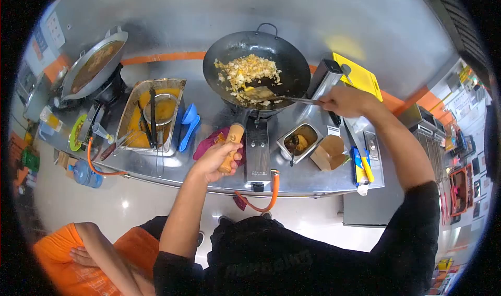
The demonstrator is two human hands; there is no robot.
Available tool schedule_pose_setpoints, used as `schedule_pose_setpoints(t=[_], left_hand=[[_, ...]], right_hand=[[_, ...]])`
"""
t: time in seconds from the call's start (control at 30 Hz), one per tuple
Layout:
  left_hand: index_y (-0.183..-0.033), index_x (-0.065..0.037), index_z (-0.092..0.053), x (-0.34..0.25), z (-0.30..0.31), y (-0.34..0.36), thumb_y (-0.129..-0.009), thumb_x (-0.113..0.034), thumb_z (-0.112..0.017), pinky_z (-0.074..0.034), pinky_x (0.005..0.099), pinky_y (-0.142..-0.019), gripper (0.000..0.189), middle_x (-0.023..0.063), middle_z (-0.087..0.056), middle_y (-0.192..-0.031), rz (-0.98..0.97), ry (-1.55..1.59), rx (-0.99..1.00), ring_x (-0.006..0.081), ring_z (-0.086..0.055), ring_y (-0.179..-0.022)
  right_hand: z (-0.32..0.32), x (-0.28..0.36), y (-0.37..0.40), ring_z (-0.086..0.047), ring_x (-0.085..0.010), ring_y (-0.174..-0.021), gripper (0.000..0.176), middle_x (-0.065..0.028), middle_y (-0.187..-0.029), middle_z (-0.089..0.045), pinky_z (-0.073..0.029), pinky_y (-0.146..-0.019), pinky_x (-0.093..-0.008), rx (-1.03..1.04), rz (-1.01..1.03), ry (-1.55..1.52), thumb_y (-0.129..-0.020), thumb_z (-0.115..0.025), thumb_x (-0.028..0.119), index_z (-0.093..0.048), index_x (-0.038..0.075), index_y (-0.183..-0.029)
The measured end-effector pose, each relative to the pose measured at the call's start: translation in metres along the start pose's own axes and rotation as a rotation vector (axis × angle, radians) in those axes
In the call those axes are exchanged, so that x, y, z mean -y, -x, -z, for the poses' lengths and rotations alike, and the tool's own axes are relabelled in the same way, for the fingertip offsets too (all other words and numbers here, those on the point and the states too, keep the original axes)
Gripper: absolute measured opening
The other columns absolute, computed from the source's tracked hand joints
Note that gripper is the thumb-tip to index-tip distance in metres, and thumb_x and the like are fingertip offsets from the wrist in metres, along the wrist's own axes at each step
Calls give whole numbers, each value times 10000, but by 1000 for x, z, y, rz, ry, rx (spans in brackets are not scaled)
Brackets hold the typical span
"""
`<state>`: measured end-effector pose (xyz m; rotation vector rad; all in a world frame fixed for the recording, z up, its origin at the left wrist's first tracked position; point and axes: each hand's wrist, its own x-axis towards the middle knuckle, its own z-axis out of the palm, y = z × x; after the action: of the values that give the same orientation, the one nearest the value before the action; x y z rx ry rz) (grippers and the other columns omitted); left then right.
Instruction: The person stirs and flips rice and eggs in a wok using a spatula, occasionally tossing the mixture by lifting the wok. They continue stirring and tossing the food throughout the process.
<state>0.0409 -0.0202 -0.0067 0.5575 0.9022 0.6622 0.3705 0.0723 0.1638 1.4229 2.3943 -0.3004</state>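
A dark wok (219, 50) sits tilted on a gas stove (257, 152), with what looks like fried rice (249, 69) spread across its far side. My left hand (214, 163) is wrapped round the wok's wooden handle (234, 139). In my right hand (344, 102) is the handle end of a metal spatula (295, 98); its blade lies in the wok at the near edge of the rice, partly covered with food. Beside my left hand a purple cloth (204, 147) lies on the counter.
At left are an oily metal tray (177, 95) with utensils, a blue ladle (190, 129) and another wok (120, 37). At right are a small steel pan (284, 152), a cardboard box (329, 154), a yellow-handled knife (367, 168) and a yellow board (365, 82). A person in orange (57, 249) stands left.
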Motion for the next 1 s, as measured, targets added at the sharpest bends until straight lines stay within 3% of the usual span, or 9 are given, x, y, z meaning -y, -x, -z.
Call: schedule_pose_setpoints(t=[0.13, 0.17, 0.37, 0.5, 0.6, 0.83, 0.93, 0.97, 1.0], left_hand=[[-1013, -124, -513, -6, -7, -1, -876, -245, -623, -442, 245, -499, 214, -18, -537, -732, 0, 8, -9, 75, -500, -555], [-1014, -121, -513, -3, -6, 2, -875, -245, -624, -438, 245, -496, 217, -18, -536, -731, 6, 0, -32, 75, -499, -555], [-1045, -110, -520, 1, -1, -1, -877, -252, -617, -432, 246, -502, 240, -11, -541, -755, 1, 24, -14, 83, -498, -558], [-1048, -109, -519, -5, -6, 8, -877, -254, -617, -434, 245, -503, 245, -11, -538, -755, -15, 31, -22, 84, -499, -561], [-1052, -108, -521, -2, -6, 4, -878, -257, -618, -432, 242, -504, 248, -14, -533, -756, -19, -2, -13, 80, -499, -568], [-1048, -86, -570, -23, 18, 15, -882, -246, -601, -413, 180, -472, 232, -17, -530, -749, 40, -24, -12, 48, -470, -545], [-1020, -100, -553, -24, 25, 13, -877, -270, -623, -411, 208, -503, 233, -15, -542, -757, 55, -55, 49, 59, -489, -567], [-1053, -91, -562, -20, 31, 7, -869, -273, -630, -407, 205, -502, 268, -18, -541, -756, 42, -22, 114, 54, -483, -557], [-1077, -85, -564, -20, 27, 10, -865, -271, -634, -402, 202, -485, 290, -20, -535, -744, 45, -57, 45, 52, -472, -538]], right_hand=[[23, -3, 1, -633, -309, -833, 265, -168, -907, -665, -467, -764, -397, 26, 76, -32, -912, -528, 220, -654, 96, -1110], [28, -18, 0, -633, -307, -828, 272, -168, -918, -666, -467, -762, -393, 143, -39, -38, -913, -531, 231, -654, 83, -1106], [12, 21, -62, -624, -281, -775, 259, -168, -905, -667, -458, -732, -378, -125, -59, 144, -892, -537, 206, -673, 57, -1055], [35, -8, -40, -641, -284, -845, 300, -183, -960, -670, -487, -790, -383, 173, 87, -5, -881, -537, 209, -646, 47, -1108], [-13, -5, -65, -626, -370, -920, 330, -190, -967, -660, -496, -835, -450, -180, 187, -4, -839, -513, 286, -662, 98, -1066], [56, -57, -1, -645, -318, -874, 336, -139, -935, -688, -489, -811, -419, -121, -24, 209, -861, -549, 400, -706, 168, -1046], [15, -68, -49, -635, -351, -932, 315, -184, -943, -674, -492, -826, -442, -145, -149, 199, -874, -501, 320, -698, 125, -1025], [14, -33, -43, -637, -382, -904, 299, -208, -912, -667, -503, -811, -456, -197, -17, 165, -845, -491, 247, -677, 78, -1006], [-21, -76, -85, -638, -397, -875, 291, -205, -916, -665, -504, -794, -473, -329, 85, 99, -817, -489, 207, -663, 56, -994]])
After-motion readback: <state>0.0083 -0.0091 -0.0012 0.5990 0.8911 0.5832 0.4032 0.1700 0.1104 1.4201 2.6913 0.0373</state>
